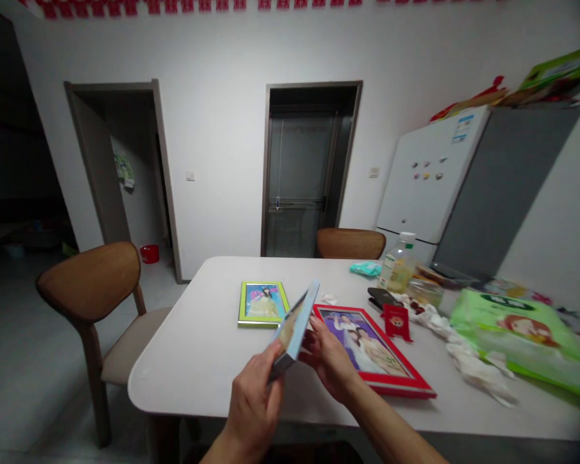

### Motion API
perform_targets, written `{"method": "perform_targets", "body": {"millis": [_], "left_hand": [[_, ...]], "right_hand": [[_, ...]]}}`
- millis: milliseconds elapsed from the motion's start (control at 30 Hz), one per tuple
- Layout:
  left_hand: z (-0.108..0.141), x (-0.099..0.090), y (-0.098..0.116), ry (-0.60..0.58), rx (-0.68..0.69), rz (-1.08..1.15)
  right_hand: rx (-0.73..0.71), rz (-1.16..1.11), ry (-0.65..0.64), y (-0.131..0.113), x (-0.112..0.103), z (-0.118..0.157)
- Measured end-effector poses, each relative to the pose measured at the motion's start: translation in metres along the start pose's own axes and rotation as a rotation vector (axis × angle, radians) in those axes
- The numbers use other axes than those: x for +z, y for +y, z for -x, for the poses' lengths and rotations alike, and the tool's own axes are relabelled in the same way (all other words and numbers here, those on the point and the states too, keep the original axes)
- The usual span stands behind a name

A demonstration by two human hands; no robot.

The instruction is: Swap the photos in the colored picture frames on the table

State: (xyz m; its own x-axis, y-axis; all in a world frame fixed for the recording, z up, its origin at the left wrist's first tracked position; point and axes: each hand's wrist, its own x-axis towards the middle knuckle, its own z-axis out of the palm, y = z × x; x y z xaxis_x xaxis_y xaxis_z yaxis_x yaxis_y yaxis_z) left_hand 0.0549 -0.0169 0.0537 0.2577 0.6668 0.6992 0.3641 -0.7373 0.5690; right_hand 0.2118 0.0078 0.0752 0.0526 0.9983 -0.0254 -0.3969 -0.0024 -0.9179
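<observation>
A light blue picture frame (299,322) is held up and tilted above the table's near part. My left hand (257,393) grips its lower left end, thumb on the picture side. Against its right side is my right hand (329,357), the fingers bent behind the frame and partly hidden. Just beyond, a yellow-green photo frame (263,304) lies flat on the white table (193,348). To the right lies a larger red photo frame (367,345), its near left part hidden behind my right hand and forearm.
On the table's right are a red card stand (397,322), a dark phone (383,298), a bottle (397,264), crumpled tissues (478,370) and a green tissue pack (522,322). Brown chairs stand at the left (91,283) and far side (350,243).
</observation>
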Motion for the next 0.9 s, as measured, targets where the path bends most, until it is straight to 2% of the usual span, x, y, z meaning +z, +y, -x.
{"method": "perform_targets", "body": {"millis": [100,167,233,300,400,467,567,700,800,900], "left_hand": [[0.014,0.002,0.004,-0.107,0.282,-0.194],[0.022,0.006,0.002,-0.152,0.365,-0.283],[0.03,0.011,-0.001,-0.191,0.382,-0.335],[0.037,0.016,-0.004,-0.254,0.335,-0.345],[0.045,0.021,-0.007,-0.377,0.213,-0.312],[0.048,0.024,-0.009,-0.417,0.17,-0.274],[0.05,0.028,-0.009,-0.43,0.142,-0.22],[0.047,0.026,-0.007,-0.506,0.066,-0.216],[0.043,0.013,-0.01,-0.572,-0.036,-0.227],[0.04,-0.005,-0.02,-0.553,-0.191,-0.281]], "right_hand": [[0.034,-0.109,-0.003,0.001,-0.013,0.009],[0.029,-0.084,0.034,0.005,-0.02,0.012],[0.027,0.029,0.053,0.01,-0.025,0.011],[0.011,0.205,0.053,0.015,-0.027,0.007],[-0.13,0.561,0.088,0.022,-0.031,-0.001],[-0.2,0.841,0.148,0.028,-0.035,-0.008],[-0.171,1.165,0.158,0.039,-0.04,-0.015],[-0.196,1.358,0.075,0.05,-0.043,-0.017],[-0.215,1.438,0.085,0.052,-0.042,-0.016],[-0.235,1.499,0.08,0.052,-0.04,-0.013]]}}
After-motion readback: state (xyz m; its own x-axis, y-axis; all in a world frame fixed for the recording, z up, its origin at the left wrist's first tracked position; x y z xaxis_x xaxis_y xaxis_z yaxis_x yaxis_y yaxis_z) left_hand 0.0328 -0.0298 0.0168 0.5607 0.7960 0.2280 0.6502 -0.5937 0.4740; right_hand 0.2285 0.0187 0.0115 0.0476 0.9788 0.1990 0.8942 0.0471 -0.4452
